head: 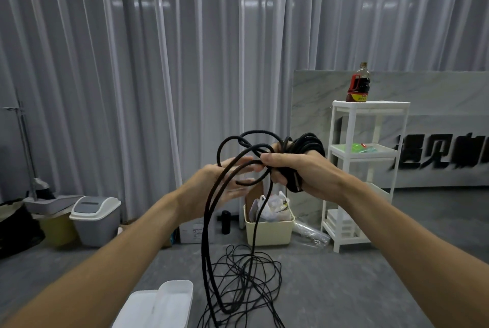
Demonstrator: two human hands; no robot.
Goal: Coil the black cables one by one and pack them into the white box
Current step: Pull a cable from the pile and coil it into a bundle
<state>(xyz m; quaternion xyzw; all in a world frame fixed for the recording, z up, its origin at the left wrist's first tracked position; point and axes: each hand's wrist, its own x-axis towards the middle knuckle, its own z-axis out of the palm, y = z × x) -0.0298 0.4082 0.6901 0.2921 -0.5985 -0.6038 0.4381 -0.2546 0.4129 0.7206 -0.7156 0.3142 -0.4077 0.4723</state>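
I was midway through coiling one thick black cable point(211, 222), held up in the air in front of me, well above the floor. My right hand point(299, 171) had its fingers curled tight round the finished bundle of coils point(309, 142), thumb laid over the top, with what looked like a plug end poking out below the palm. My left hand point(219, 182) sat just beside it, fingers straight and slightly spread, with a loose loop point(238, 142) draped over them and no real pinch on it that I could see.

The bundle's turns ran roughly upright and away from me, its long axis slanting from my palm up toward the far right. The uncoiled part hung nearly straight down from my hands as a long double strand to the grey floor point(344, 288), bottoming out just right of the white box point(169, 298) at the near edge of the view. A tangle of thinner black cables point(246, 274) lay on the floor around that low point, touching or crossing it; I could not tell which.

I judged the task early: the box looked empty and the pile untouched. The next move called for feeding the loose loop onto the bundle without twisting it, then drawing up the hanging slack cleanly, since it could snag the thin tangle below.
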